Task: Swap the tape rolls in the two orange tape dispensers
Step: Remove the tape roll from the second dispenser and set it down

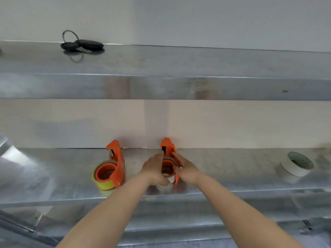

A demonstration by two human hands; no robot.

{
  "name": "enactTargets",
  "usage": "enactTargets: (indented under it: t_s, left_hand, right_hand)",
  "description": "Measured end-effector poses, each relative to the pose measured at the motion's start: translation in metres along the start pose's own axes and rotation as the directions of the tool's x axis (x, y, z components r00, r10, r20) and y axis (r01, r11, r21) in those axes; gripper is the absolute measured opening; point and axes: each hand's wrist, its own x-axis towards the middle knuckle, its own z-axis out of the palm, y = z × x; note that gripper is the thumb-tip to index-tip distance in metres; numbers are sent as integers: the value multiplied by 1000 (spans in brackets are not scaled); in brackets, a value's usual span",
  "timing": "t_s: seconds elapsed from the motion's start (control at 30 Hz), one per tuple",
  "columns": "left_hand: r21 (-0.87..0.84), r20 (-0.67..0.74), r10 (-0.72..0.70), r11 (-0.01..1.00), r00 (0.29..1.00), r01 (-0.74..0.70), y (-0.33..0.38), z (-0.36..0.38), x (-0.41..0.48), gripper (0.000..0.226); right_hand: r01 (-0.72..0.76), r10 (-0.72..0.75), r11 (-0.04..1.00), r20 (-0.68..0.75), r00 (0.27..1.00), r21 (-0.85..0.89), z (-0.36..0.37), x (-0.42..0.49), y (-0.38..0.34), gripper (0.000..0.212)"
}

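Grip: my left hand (154,169) and right hand (186,170) close narrowly from either side on the right dispenser (169,151), fingers pressed to its orange walls and the clear roll (167,179) seated in it.
Step in hand: in my judgement, freeing this roll; I should brace the frame with one hand and work the roll straight off the hub with the other, clear of the cutter end.
Beside my left hand: the second dispenser (116,167), untouched, holding the yellow roll (103,183).
Far right of my fingers: a loose white roll (296,165).
Hard to make out: my palms hide the hub; motion blur softens the clear roll's edge; I cannot tell if it is loose.
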Motion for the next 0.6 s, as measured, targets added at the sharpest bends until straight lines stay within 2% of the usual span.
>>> enactTargets:
  t_s: [0.13, 0.33, 0.47, 0.6]
  left_hand:
    - [-13, 10, 2, 1000, 1000, -2, -1, 10, 6, 111]
    - [-81, -19, 57, 995, 998, -59, -8, 9, 7, 85]
    - [-135, -41, 54, 989, 998, -59, -17, -4, 6, 89]
    - [-161, -51, 114, 980, 992, -121, -19, -21, 4, 92]
  right_hand:
    - [-16, 18, 999, -45, 999, 36, 6, 3, 4, 61]
    - [-9, 13, 999, -98, 995, 40, 7, 5, 6, 63]
    - [20, -23, 999, -101, 995, -30, 5, 3, 5, 61]
    - [5, -11, 998, -92, 996, -64, 3, 2, 5, 60]
